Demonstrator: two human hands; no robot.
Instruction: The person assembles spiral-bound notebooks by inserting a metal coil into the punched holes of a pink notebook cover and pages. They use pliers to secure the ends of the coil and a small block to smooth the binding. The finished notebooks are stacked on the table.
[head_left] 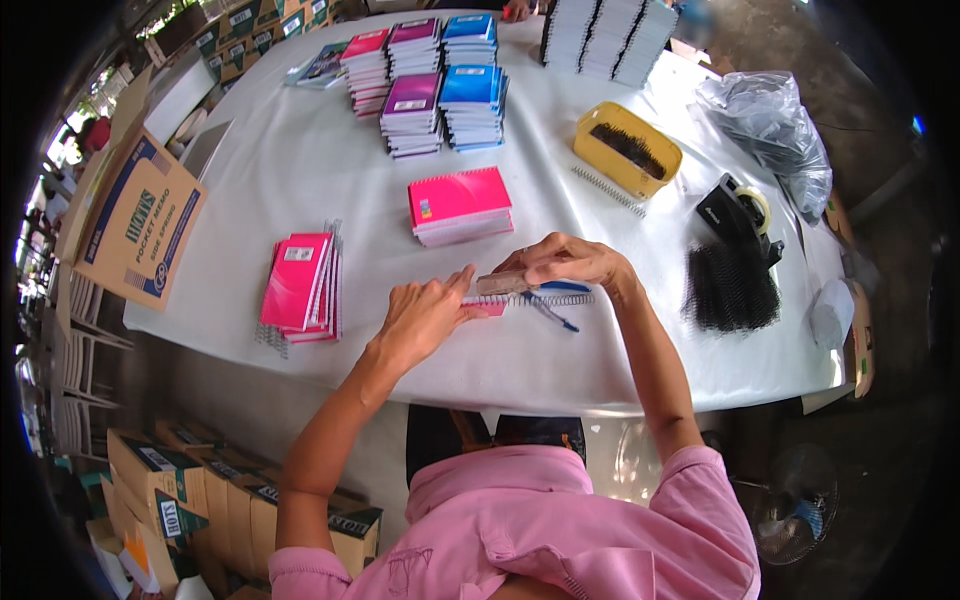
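At the near middle of the table, my left hand steadies a small pink notebook, its fingers partly hiding it. My right hand grips a flat greyish-brown block just above the notebook's edge. A wire spiral coil runs along that edge and sticks out to the right. Blue-handled pliers lie beneath the right hand, beside the coil. Beyond my hands sits a stack of pink notebooks. Left of my left hand, more pink notebooks are piled with coils jutting out.
Stacks of purple notebooks and blue notebooks stand at the back. A yellow tub holds dark coils. At right are a tape dispenser, black coils and a plastic bag. A cardboard box stands at the left edge.
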